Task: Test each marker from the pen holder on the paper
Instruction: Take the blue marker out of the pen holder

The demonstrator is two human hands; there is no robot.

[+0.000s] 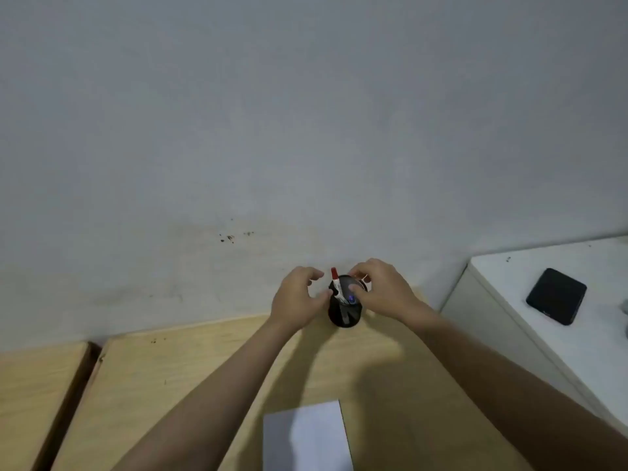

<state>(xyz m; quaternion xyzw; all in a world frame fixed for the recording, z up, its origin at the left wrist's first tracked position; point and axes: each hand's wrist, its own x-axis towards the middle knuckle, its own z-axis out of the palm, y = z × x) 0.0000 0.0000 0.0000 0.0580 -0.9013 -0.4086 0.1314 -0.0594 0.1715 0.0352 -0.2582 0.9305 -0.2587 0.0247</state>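
A black pen holder (344,314) stands on the wooden table at the wall. A red-capped marker (334,276) sticks up from its left rim, and a blue marker end (350,297) shows inside. My left hand (297,302) is at the holder's left side, its thumb touching the rim and its fingers curled apart above it. My right hand (382,290) reaches over the right rim, its fingertips pinched on a white marker body (365,279). A white sheet of paper (306,436) lies near the front edge.
The wooden table (190,379) has a gap (73,399) on the left, with a second board beyond. A white cabinet (560,321) stands to the right with a black flat device (556,296) on top. The grey wall is directly behind the holder.
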